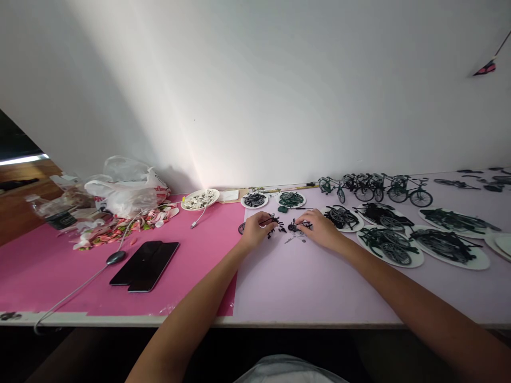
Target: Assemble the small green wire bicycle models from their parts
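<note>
My left hand (257,227) rests on the pale lilac mat (319,276), its fingers pinched on a thin black bicycle part (270,219). My right hand (317,226) lies a little to its right, fingers curled over a small black part (294,227). Between and just below the hands lie several tiny loose black pieces (282,229) and a small metal piece (293,239). Both forearms reach in from the bottom of the view.
White plates of black and green bicycle parts (389,244) spread to the right; small plates (254,200) sit behind the hands. Assembled toy bicycles (407,190) line the wall. On the pink mat lie two phones (144,264), a cable, plastic bags (123,191) and scraps.
</note>
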Available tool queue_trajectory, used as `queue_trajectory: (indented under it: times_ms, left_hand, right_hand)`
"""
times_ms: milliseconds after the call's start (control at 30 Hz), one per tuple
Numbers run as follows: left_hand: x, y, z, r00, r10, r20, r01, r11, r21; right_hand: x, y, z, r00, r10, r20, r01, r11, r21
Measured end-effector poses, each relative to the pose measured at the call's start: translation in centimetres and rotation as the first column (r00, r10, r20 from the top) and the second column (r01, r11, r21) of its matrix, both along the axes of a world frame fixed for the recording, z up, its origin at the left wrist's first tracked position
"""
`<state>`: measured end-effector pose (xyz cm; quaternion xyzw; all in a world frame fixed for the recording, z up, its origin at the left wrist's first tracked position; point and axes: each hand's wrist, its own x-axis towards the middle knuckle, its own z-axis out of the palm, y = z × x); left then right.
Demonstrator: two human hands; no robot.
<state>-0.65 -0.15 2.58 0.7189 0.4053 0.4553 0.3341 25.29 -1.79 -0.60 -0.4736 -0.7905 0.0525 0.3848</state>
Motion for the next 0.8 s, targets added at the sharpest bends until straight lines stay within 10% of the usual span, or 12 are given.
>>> queue_trajectory:
  times_ms: [300, 800]
  left_hand:
    - [0.0, 0.0, 0.0, 0.999, -0.006, -0.033, 0.006, 1.0, -0.002]
    - [0.0, 0.4, -0.5, 1.0, 0.001, -0.029, -0.001, 1.0, 0.006]
  right_hand:
    - [-1.7, -0.6, -0.2, 0.974, 0.214, 0.075, -0.209, 0.976, -0.066]
    - [-1.6, -0.9, 0.0, 0.97, 0.192, 0.148, -0.182, 0.98, -0.074]
